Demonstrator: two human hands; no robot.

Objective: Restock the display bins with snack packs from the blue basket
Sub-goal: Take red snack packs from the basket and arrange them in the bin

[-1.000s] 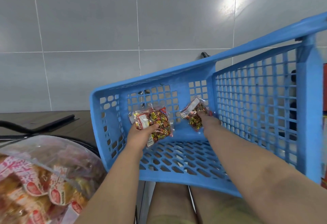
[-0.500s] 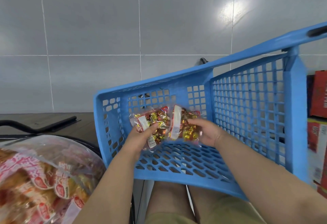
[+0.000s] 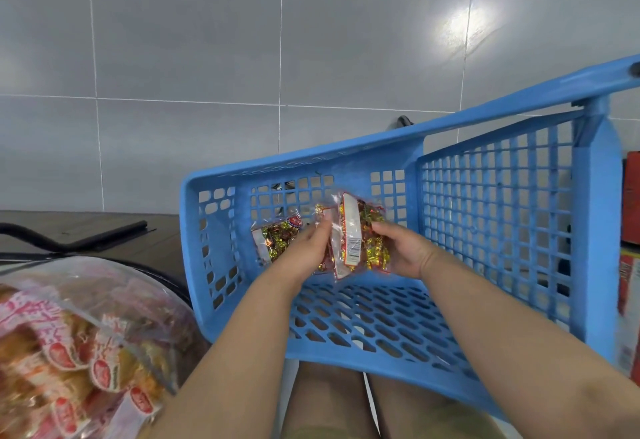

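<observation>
The right hand [image 3: 403, 253] grips a clear plastic snack pack of gold and red wrapped sweets [image 3: 367, 216] at centre frame; the left hand [image 3: 306, 251] holds a second such pack [image 3: 277, 237] just beside it. Both are inside the tilted blue plastic lattice basket [image 3: 311, 165]. The first pack stands on edge, long axis vertical, white label [image 3: 350, 230] toward the camera. No display bin shows, so I judge the placing is not yet done.

One blue basket [image 3: 346, 156], tilted, its mesh floor below both sets of fingers. Left hand [image 3: 304, 253] grips a snack pack [image 3: 277, 236] of gold-wrapped sweets, jutting left of its fingers. Right hand [image 3: 403, 253] grips a second snack pack [image 3: 353, 239], white barcode strip showing, between the hands. Large bag of pastries [image 3: 79, 334], well left of the left fingers.
</observation>
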